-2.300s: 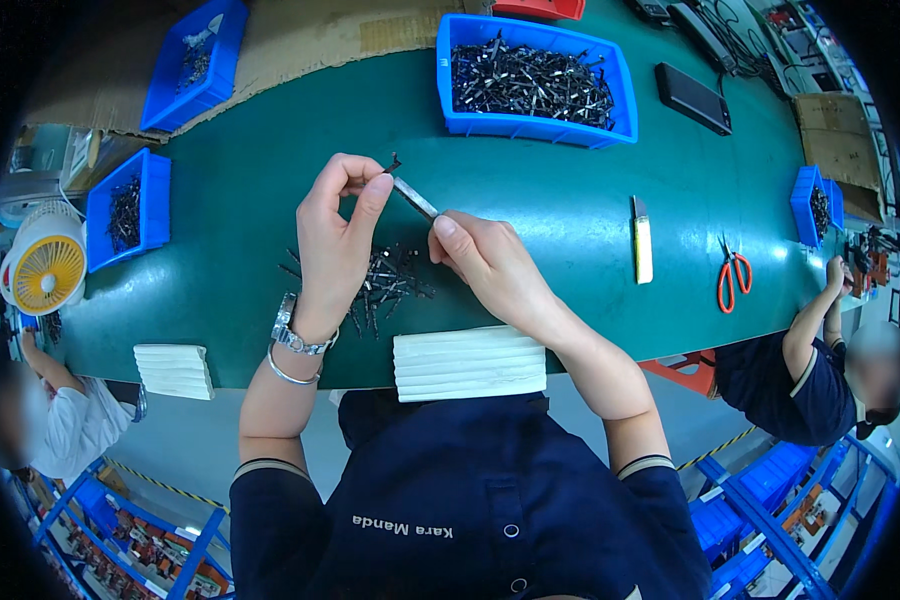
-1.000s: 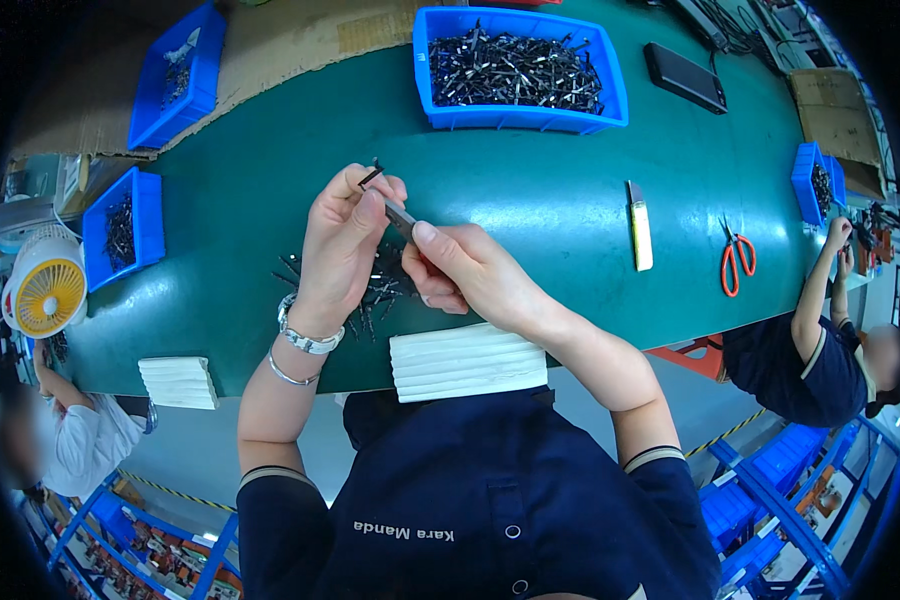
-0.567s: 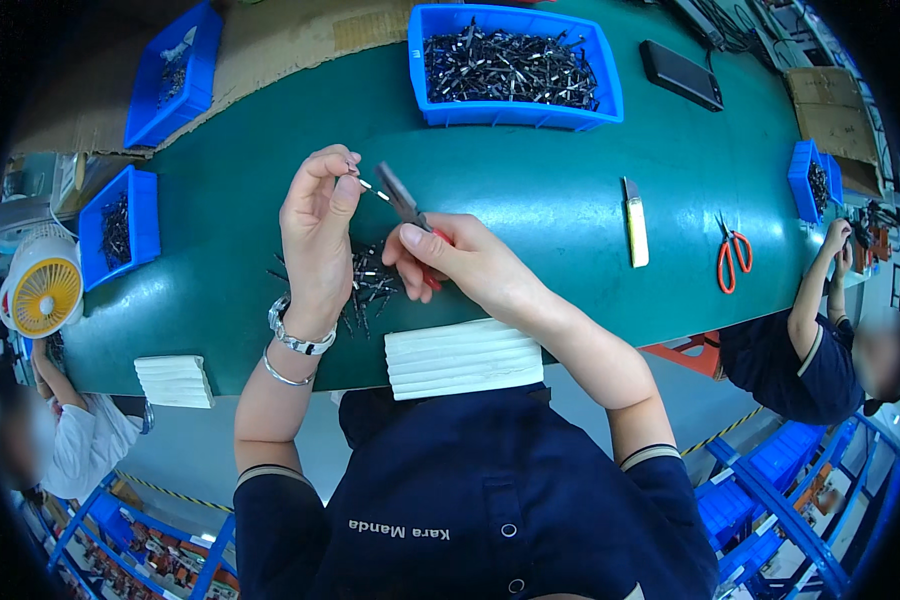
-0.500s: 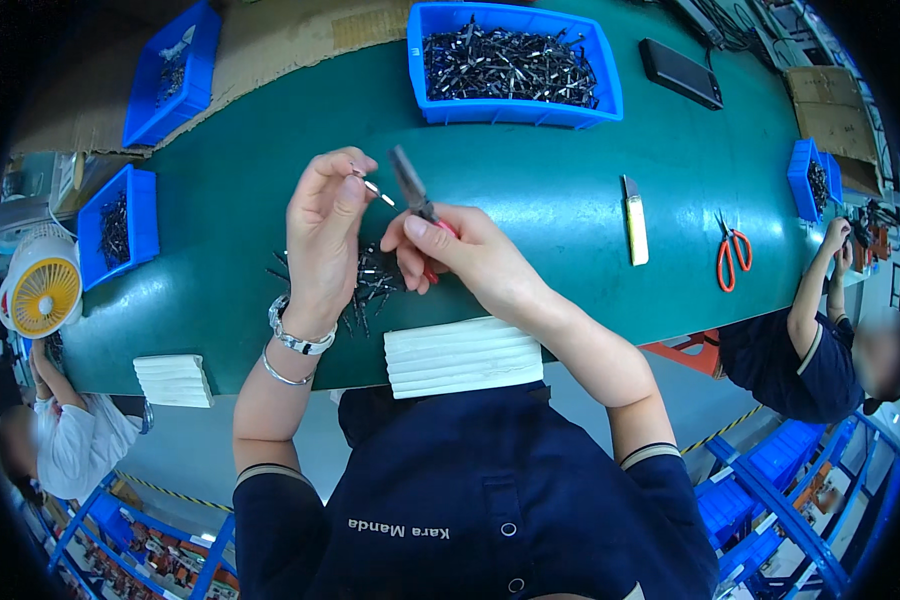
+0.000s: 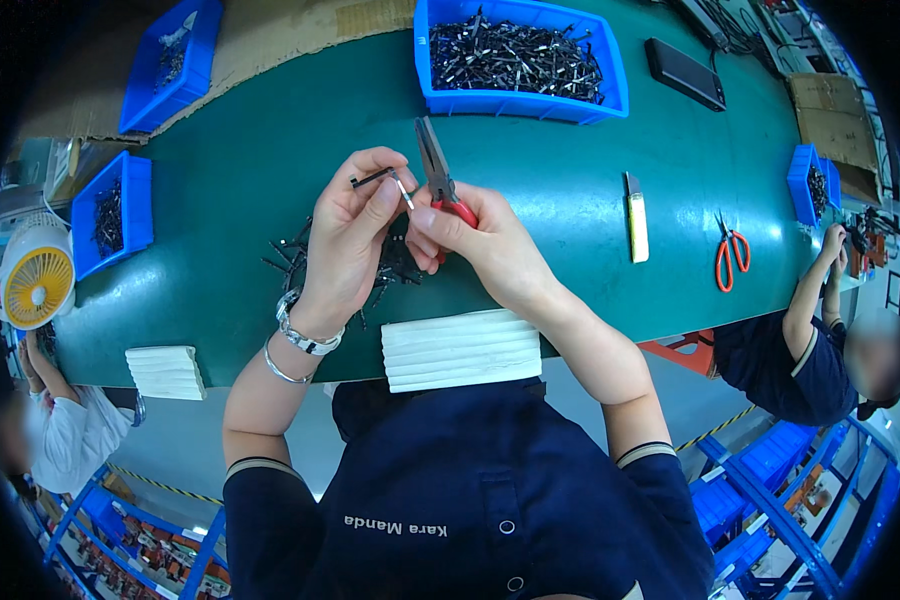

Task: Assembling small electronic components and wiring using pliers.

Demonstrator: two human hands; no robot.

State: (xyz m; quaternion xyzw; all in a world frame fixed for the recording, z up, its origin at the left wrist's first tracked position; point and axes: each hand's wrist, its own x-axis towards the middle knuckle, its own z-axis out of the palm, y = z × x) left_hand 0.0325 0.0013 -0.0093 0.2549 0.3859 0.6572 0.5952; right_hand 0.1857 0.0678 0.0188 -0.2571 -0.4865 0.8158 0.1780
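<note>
My left hand (image 5: 355,225) pinches a small part (image 5: 373,177) between thumb and fingers. One leg of this part is thin and black, and the other, silver leg slants down toward my right hand (image 5: 490,240). Red-handled pliers (image 5: 435,165) are gripped in that right hand, their grey jaws pointing up and away from me. The two hands are close together, with the silver end just left of the pliers. Beneath them, partly covered by my left hand and wrist, a loose pile of similar black parts (image 5: 292,256) lies on the green table (image 5: 570,270).
A blue bin (image 5: 525,103) full of black and silver parts stands at the far side. To the right lie a utility knife (image 5: 637,220) and red-handled scissors (image 5: 730,255). A ridged white pad (image 5: 460,352) lies at the near edge. Co-workers sit at both sides.
My left hand has shifted right, closer to the pliers, and the part in it has turned so its black leg shows. The pliers have moved slightly right and farther from me.
</note>
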